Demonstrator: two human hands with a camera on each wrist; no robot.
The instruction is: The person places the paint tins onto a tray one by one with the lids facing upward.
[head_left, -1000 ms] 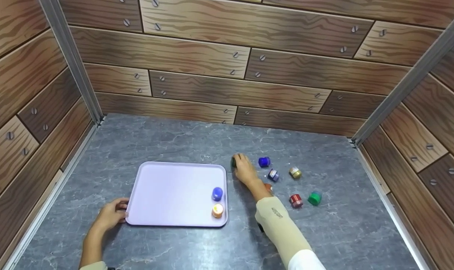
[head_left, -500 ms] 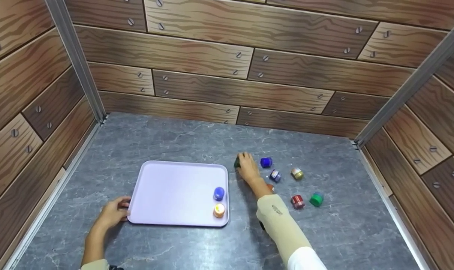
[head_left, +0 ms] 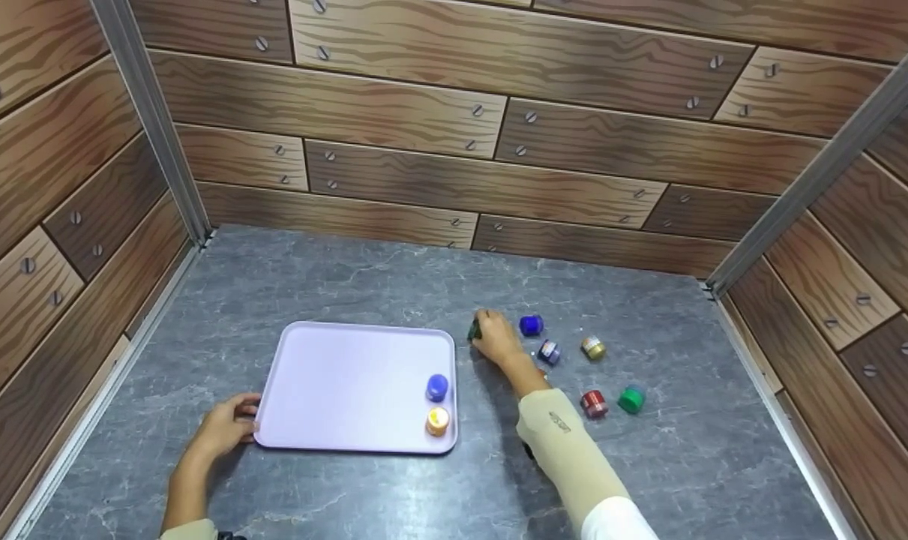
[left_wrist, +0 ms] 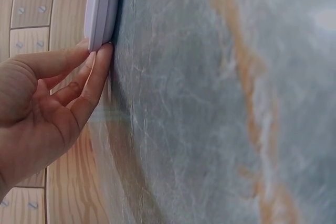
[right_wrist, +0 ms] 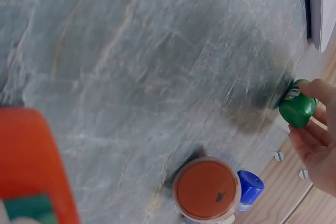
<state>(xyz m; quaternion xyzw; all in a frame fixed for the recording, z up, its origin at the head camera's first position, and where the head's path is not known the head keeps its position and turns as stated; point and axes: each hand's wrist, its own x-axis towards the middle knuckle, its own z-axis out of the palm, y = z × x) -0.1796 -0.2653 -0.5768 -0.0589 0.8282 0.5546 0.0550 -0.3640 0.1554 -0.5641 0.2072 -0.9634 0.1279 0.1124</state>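
Observation:
My right hand (head_left: 483,330) grips a small dark green jar (head_left: 473,328) just right of the lilac tray (head_left: 349,375). In the right wrist view the green jar (right_wrist: 296,109) sits between my fingertips (right_wrist: 319,141), slightly off the grey table, with its shadow below it. My left hand (head_left: 229,424) pinches the tray's near-left corner; in the left wrist view the thumb and fingers (left_wrist: 94,74) lie against the tray edge (left_wrist: 102,9). A blue jar (head_left: 437,387) and an orange jar (head_left: 438,421) stand in the tray's near-right corner.
Several small jars lie right of my hand: blue (head_left: 530,325), blue-and-silver (head_left: 549,351), gold (head_left: 592,347), red (head_left: 593,403), green (head_left: 631,399). An orange-lidded jar (right_wrist: 206,189) sits under my forearm. Wood-patterned walls enclose the table (head_left: 364,285) on three sides.
My right hand has closed round the dark green jar and shifted a little right and nearer. The left hand has stayed on the tray corner.

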